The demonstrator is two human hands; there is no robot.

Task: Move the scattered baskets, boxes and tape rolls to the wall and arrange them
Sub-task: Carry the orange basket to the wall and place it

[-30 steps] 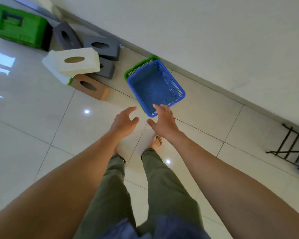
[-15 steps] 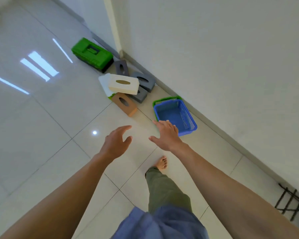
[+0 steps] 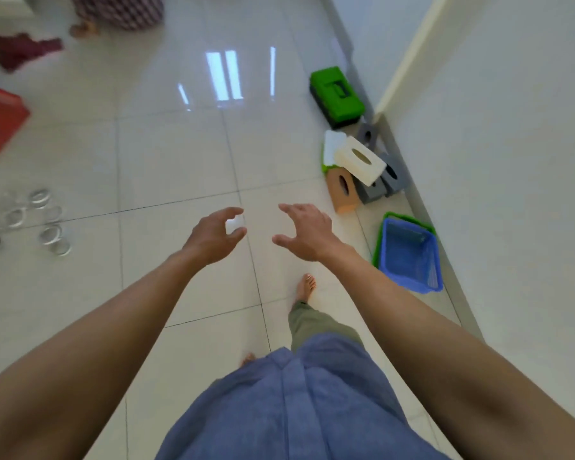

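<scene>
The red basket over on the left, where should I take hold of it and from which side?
Judging from here, grip the red basket by its near top rim, coming from its right, the open-floor side. It is blurred and cut by the frame edge, so handles can't be made out. Both the left hand and right hand are empty.

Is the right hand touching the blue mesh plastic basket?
Apart. The head view shows bare floor tile between the open right hand and the blue mesh plastic basket.

Blue basket (image 3: pixel 409 257) nested in green by the wall — tape rolls (image 3: pixel 44 220) scattered far left.
</scene>
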